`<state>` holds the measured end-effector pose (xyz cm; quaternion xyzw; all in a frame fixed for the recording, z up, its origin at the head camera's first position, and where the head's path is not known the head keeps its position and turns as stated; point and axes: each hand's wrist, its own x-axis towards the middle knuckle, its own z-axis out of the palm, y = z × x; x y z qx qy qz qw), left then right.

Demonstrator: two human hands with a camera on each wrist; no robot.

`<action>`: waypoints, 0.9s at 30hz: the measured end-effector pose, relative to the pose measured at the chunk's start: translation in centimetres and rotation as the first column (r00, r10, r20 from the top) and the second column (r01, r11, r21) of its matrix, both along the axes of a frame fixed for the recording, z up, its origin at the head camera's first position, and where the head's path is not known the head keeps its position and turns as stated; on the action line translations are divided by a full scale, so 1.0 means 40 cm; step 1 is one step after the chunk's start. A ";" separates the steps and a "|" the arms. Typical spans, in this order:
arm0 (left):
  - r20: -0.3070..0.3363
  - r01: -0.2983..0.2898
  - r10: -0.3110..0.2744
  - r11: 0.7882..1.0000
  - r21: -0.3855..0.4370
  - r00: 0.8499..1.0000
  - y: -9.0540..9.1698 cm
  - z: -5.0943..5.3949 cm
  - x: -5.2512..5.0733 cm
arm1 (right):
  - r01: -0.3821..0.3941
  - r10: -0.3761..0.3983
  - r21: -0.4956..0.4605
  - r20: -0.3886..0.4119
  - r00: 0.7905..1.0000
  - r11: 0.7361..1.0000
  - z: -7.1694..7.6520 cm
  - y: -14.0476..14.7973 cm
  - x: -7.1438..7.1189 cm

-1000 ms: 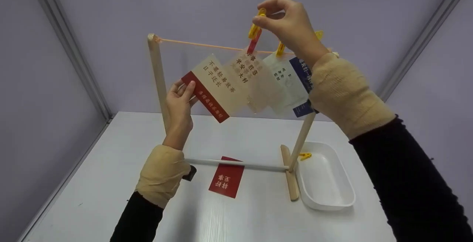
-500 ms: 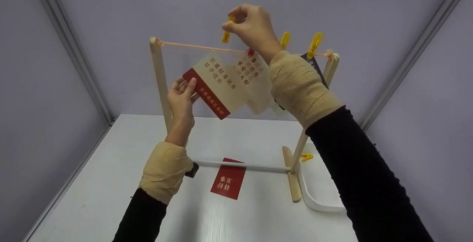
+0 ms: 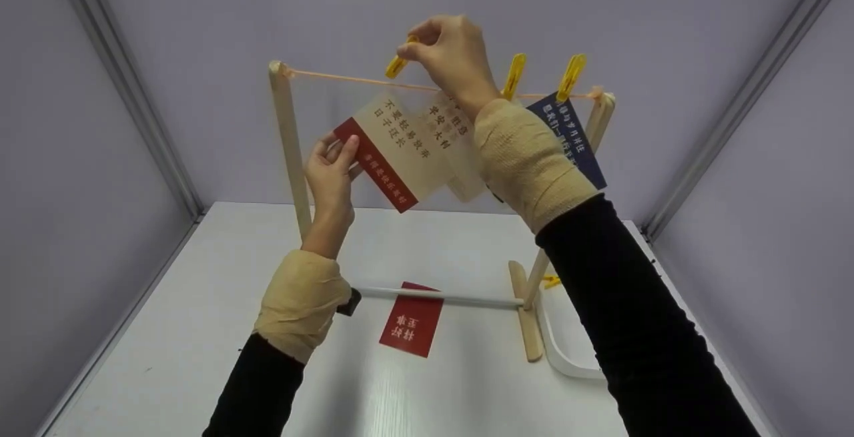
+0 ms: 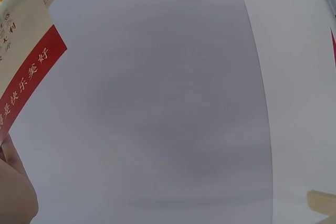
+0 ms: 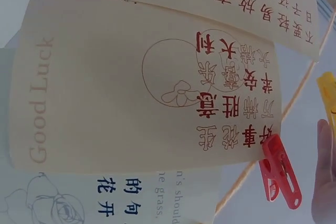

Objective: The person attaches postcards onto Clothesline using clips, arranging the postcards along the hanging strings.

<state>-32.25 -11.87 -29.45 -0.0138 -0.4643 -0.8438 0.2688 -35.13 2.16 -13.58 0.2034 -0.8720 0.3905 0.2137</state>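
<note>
With thumb and fingers, my left hand point(image 3: 331, 173) pinches the red-banded corner of a cream card point(image 3: 390, 147), which is tilted just under the orange string point(image 3: 333, 79). My right hand point(image 3: 450, 53) pinches a yellow clothespin point(image 3: 396, 67), its tip slanting down just above the string and near the card's upper corner. Beside the held card hangs a beige "Good Luck" card point(image 5: 105, 77), fixed to the string by a red clothespin point(image 5: 283, 174). The right wrist view shows the held card's edge overlapping this one. My right forearm hides part of the hung cards in the head view.
Two yellow clothespins point(image 3: 514, 77) stand on the string at right, above a dark blue card point(image 3: 567, 137). The string runs between wooden posts point(image 3: 285, 123). A red card point(image 3: 410, 327) lies under the stand's crossbar point(image 3: 477, 301). At right is a white tray point(image 3: 567, 360), partly hidden.
My right hand has moved left with the yellow clothespin, from above the red clothespin to above the cream card, then slightly lower. My left hand and its card have shifted only a little.
</note>
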 end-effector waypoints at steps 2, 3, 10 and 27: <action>-0.003 -0.002 0.002 1.000 -0.002 1.000 0.003 0.001 0.000 | -0.007 0.007 0.000 0.000 1.000 1.000 -0.002 -0.001 0.001; -0.007 -0.001 0.001 1.000 0.000 1.000 0.005 0.002 -0.001 | -0.008 0.008 0.000 0.001 1.000 1.000 -0.003 -0.001 0.001; -0.005 0.005 -0.005 1.000 -0.002 1.000 0.009 0.010 -0.005 | -0.003 0.003 -0.011 0.017 1.000 1.000 -0.006 0.006 -0.001; -0.024 -0.009 0.008 1.000 -0.013 1.000 0.009 0.005 -0.017 | -0.040 0.045 -0.047 0.107 0.993 0.998 -0.020 0.011 -0.010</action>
